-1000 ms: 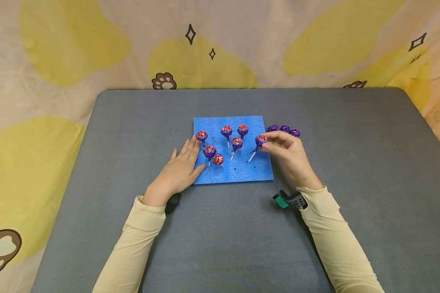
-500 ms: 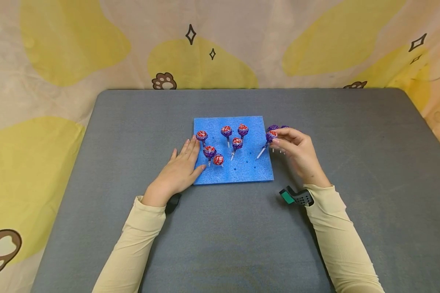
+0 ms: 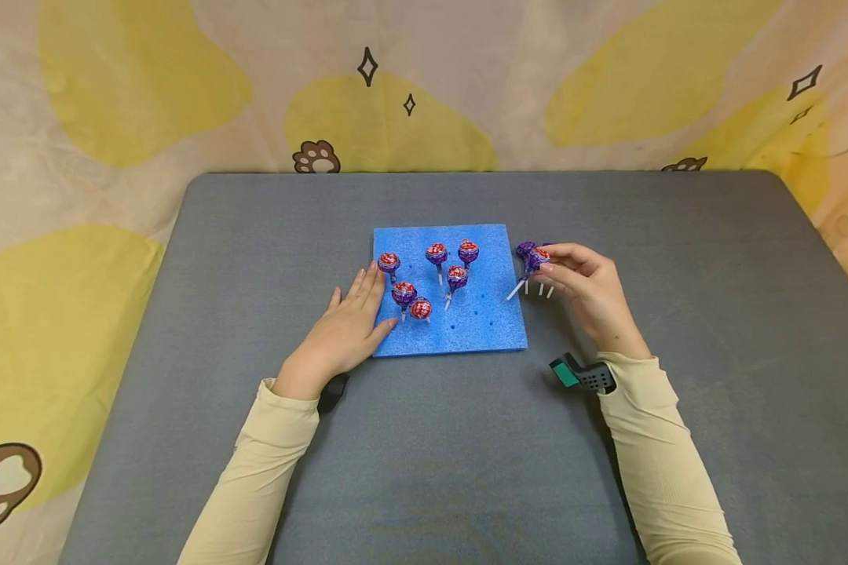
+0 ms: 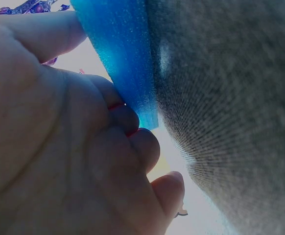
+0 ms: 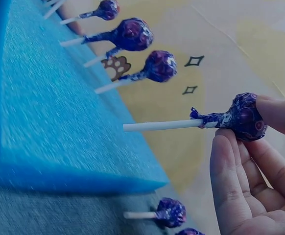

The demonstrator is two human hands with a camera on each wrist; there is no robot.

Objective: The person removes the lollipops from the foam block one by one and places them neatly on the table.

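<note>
My right hand (image 3: 593, 294) pinches a purple-and-red wrapped lollipop (image 3: 538, 259) by its candy head. Its white stick points down and left, free of the board, just past the right edge of a blue foam board (image 3: 498, 341). In the right wrist view, the thumb and fingertips hold the lollipop head (image 5: 249, 117). My left hand (image 3: 342, 333) rests against the board's left edge with straight fingers, the thumb over the top. Several lollipops (image 3: 456, 276) stand in the board, sticks down, some of them tilted. Small holes show in its right part.
Beside the board's right edge, a few lollipops (image 3: 525, 249) lie on the grey table (image 3: 438, 455), partly hidden by the right hand. A patterned cloth (image 3: 466, 86) hangs behind the table. Dark bands (image 3: 585, 375) are worn at both wrists.
My right hand has moved right with the pinched lollipop, from above the board to beyond its right edge, over the lying lollipops. The left hand and board have stayed still.
</note>
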